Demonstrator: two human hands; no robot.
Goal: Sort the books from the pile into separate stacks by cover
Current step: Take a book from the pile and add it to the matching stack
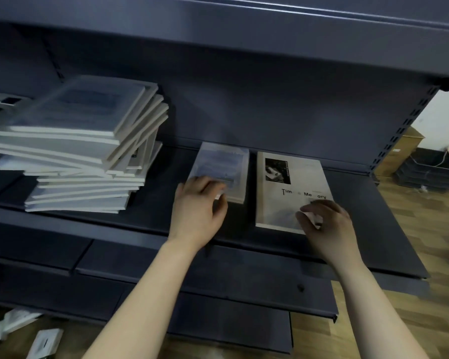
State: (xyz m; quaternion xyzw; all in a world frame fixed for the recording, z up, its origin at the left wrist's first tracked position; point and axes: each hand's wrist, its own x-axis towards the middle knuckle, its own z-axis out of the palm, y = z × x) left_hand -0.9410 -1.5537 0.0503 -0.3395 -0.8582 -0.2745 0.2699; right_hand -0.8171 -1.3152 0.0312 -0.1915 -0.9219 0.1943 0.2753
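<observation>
A tall, untidy pile of pale books (83,149) leans on the left of a dark metal shelf (153,216). To its right lies a small stack with a blue-washed cover (222,164); my left hand (198,211) rests on its near left corner, fingers curled over the edge. Beside it lies a white book with a black photo and printed title (288,187). My right hand (327,226) sits on that book's near right corner, fingertips bent onto the cover. Whether either hand truly grips is unclear.
Another shelf (218,35) overhangs close above. Lower dark shelves (192,294) step out toward me. More books (16,330) lie on the wooden floor at the bottom left. A cardboard box (402,151) and black trays (425,174) stand at the right.
</observation>
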